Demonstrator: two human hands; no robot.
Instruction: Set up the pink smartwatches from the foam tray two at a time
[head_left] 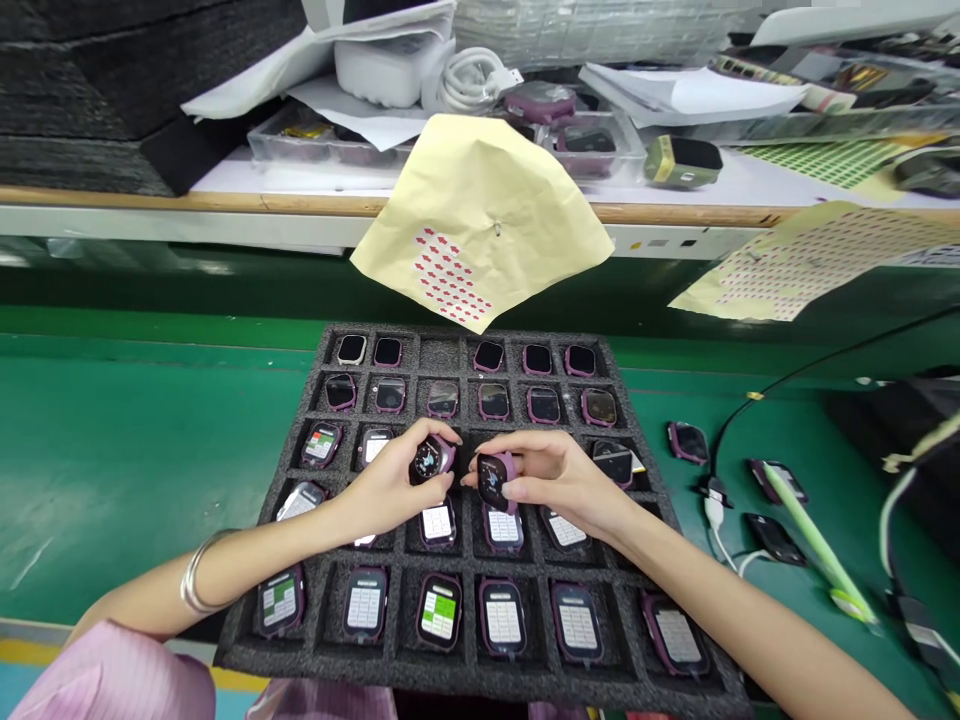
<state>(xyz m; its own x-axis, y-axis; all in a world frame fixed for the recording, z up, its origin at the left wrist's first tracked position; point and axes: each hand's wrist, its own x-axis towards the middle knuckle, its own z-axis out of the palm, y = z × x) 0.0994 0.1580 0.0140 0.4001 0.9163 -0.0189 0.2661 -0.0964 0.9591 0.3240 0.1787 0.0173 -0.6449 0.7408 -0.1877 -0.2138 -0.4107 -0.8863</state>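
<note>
Between thumb and fingers, my left hand [397,478] grips a purple smartwatch case [428,459] with a dial lit on its screen. A second smartwatch case [493,481], also purple and lit, is pinched in my right hand [559,470]. Both are held side by side just above the middle of a black foam tray [480,558]. Its compartments hold several more watch cases; a front one [439,611] shows green and white blocks, while those in the back rows have dark screens. My hands and forearms hide some of the compartments.
A yellow sticker sheet [487,220] hangs from the shelf edge [285,205] behind the tray. On the green bench at right lie a loose watch case [688,442], a light-green pen [817,545] and cables [716,515]. Clear boxes, papers and a white coiled cable [472,80] crowd the shelf.
</note>
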